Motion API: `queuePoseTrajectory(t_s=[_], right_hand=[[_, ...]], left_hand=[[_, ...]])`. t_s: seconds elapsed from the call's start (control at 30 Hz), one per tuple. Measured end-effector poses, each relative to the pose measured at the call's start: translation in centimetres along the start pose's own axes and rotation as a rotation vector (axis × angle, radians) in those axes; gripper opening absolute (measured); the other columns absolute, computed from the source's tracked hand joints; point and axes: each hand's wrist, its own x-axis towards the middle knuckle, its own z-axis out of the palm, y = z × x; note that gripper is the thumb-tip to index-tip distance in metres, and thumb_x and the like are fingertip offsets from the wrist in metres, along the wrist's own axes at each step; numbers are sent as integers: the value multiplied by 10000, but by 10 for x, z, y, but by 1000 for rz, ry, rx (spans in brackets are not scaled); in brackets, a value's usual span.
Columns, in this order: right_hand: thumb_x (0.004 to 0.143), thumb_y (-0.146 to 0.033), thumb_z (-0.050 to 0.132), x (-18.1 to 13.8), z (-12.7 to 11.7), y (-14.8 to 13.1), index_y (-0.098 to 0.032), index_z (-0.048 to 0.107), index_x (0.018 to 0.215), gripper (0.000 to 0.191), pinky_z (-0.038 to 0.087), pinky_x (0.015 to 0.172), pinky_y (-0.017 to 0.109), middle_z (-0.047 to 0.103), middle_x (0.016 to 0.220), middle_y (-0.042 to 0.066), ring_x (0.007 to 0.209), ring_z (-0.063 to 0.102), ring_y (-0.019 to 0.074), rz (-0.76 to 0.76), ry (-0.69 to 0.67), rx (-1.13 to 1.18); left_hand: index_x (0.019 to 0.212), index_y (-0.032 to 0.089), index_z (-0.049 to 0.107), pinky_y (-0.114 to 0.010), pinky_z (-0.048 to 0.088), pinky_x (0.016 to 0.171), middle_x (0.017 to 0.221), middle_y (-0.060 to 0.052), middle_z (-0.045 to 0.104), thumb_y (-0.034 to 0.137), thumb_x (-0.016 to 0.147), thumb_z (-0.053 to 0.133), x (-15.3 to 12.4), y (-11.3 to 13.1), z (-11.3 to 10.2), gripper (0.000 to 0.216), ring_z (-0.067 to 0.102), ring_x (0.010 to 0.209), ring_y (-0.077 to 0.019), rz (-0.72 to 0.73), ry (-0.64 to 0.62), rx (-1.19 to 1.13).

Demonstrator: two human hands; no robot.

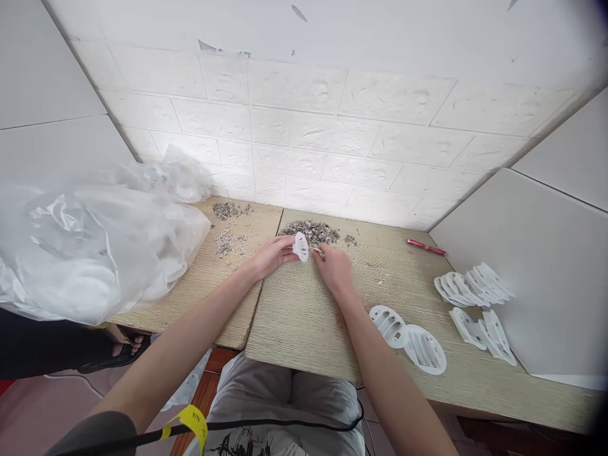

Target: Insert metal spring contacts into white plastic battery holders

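My left hand (274, 254) grips a small white round plastic part (301, 246), held on edge just above the wooden table (304, 316). Close beside it, my right hand (333, 266) has its fingers pinched on a small metal piece (319, 253), touching or nearly touching the part. Both hands sit just in front of a heap of small grey metal pieces (311, 232) at the back of the table.
A big clear plastic bag (90, 247) of white parts covers the table's left. Smaller scatters of metal pieces (228, 228) lie near it. White slotted discs (408, 335) and rows of white parts (475, 297) lie right. A red pen (426, 247) rests by the wall.
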Motion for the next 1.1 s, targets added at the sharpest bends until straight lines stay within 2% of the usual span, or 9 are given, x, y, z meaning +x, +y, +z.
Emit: queuePoseTrajectory(t_s=[0.13, 0.2, 0.37, 0.43, 0.5, 0.9, 1.1], right_hand=[[916, -269, 463, 2, 3, 1, -185, 603, 809, 195, 235, 563, 268, 648, 804, 76, 707, 539, 183, 11, 25, 18], [908, -270, 461, 3, 3, 1, -184, 587, 800, 188, 238, 566, 266, 626, 761, 62, 672, 513, 172, 36, 55, 103], [872, -363, 483, 3, 1, -4, -193, 484, 680, 256, 273, 549, 245, 451, 589, -34, 556, 383, 120, 89, 132, 620], [857, -399, 491, 2, 1, -8, -191, 484, 683, 271, 288, 547, 241, 429, 602, -40, 564, 367, 114, 72, 134, 786], [845, -414, 502, 1, 2, -11, -187, 498, 693, 273, 299, 552, 243, 444, 619, -37, 577, 373, 113, 59, 115, 856], [824, -370, 511, -6, -5, -13, -199, 456, 626, 267, 258, 531, 253, 457, 584, -38, 540, 356, 109, 45, 115, 686], [784, -332, 528, -5, -9, -12, -210, 351, 562, 310, 233, 520, 253, 360, 531, -58, 525, 301, 101, 94, 139, 684]], left_hand=[[913, 105, 704, -355, 498, 875, 1021, -128, 708, 288, 788, 662, 0, 0, 0, 226, 645, 911, -200, -2, 6, 1], [918, 103, 704, -364, 497, 886, 1023, -130, 708, 287, 788, 664, 0, 0, 0, 228, 648, 915, -203, 1, 5, 6], [917, 103, 703, -394, 492, 929, 984, -124, 717, 243, 762, 702, -2, 0, 2, 209, 666, 891, -198, -13, -35, 7], [931, 105, 702, -399, 490, 943, 977, -122, 718, 224, 750, 718, -3, 0, 3, 217, 671, 887, -194, -31, -55, 2], [955, 111, 701, -400, 485, 959, 994, -121, 717, 217, 741, 733, -4, -1, 3, 241, 673, 896, -191, -39, -78, -6], [979, 112, 697, -387, 501, 948, 1009, -121, 715, 176, 746, 718, -6, 1, 5, 242, 674, 918, -192, -16, -21, -31], [977, 118, 713, -395, 481, 956, 1018, -127, 717, 221, 713, 755, -5, 1, 5, 286, 665, 924, -200, -6, -35, 5]])
